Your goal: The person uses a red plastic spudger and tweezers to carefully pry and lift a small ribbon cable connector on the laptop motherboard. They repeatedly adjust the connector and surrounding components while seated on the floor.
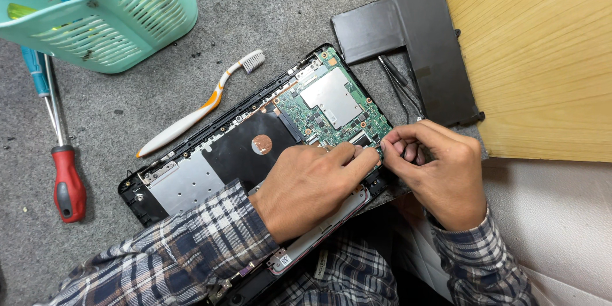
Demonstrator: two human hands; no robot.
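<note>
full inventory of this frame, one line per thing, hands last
opened laptop base: 1, black, centre on the grey mat
circuit board: 1, green with silver shield, in the base's upper right
battery pack: 1, black, L-shaped, top right
toothbrush: 1, white and orange, left of the base
screwdriver: 1, red handle, far left
basket: 1, teal, top left
wooden board: 1, tan, right
left hand: on the board's lower edge
right hand: fingertips meeting the left's
</note>
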